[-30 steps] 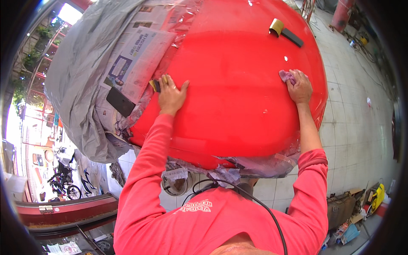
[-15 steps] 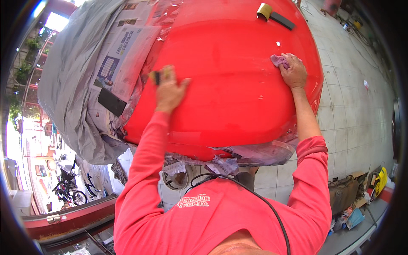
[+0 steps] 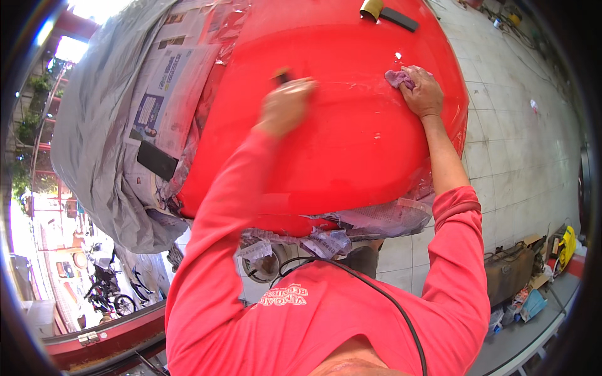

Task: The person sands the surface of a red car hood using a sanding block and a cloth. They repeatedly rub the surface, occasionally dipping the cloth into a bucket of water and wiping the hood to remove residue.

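Note:
A glossy red car hood (image 3: 326, 156) spreads out in front of me. Over its left half, my left hand (image 3: 286, 108) is closed around a small black block wrapped in yellowish sandpaper (image 3: 282, 76). That hand is blurred by motion, and most of the block is hidden beneath it. My right hand (image 3: 425, 93) grips a crumpled purple-pink cloth (image 3: 399, 78) against the hood's right side. Wet-looking streaks and small droplets show on the paint between the hands. Near the top lie a curled piece of gold sandpaper (image 3: 371, 9) and a dark flat block (image 3: 399, 19).
Masking newspaper (image 3: 166, 94) and grey plastic sheeting (image 3: 94, 131) cover the left side. On the paper rests a black rectangular slab (image 3: 157, 160). A bucket (image 3: 262, 266) stands below the front edge. Boxes and bags (image 3: 530, 294) sit at lower right on the tiled floor (image 3: 508, 156).
My left hand has swept to the right and farther up the hood with the block. The right hand stays on the cloth at about the same spot. The whole view has shifted slightly.

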Available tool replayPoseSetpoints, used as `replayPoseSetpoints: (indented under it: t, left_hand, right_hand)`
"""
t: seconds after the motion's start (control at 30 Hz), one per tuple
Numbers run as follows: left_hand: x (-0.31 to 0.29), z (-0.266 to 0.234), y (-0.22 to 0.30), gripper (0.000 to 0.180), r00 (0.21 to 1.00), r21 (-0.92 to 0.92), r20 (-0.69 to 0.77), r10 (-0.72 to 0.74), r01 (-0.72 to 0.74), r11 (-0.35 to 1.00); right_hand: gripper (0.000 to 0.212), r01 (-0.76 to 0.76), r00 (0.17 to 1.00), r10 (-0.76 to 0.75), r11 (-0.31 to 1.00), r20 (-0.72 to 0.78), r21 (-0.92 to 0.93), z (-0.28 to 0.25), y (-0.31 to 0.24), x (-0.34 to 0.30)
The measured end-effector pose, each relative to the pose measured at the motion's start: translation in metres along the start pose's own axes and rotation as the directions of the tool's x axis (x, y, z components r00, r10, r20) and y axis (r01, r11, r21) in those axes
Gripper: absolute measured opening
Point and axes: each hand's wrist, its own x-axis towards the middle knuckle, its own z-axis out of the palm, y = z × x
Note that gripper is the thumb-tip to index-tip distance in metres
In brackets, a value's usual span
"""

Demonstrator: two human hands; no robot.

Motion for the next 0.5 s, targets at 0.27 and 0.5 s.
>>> replayPoseSetpoints:
  t: [0.27,0.5]
  left_hand:
    - [-0.073,0.013,0.028,0.1,0.865,0.313,0.057,-0.498,0.458,0.832]
    - [0.017,0.046,0.108,0.092,0.972,-0.118,0.206,-0.116,0.142,0.983]
  right_hand:
    - [0.041,-0.065,0.997,0.068,0.994,0.029,-0.082,-0.002,-0.006,-0.003]
    - [0.042,-0.002,1.0,0.002,0.999,0.001,-0.038,0.01,-0.004,0.0]
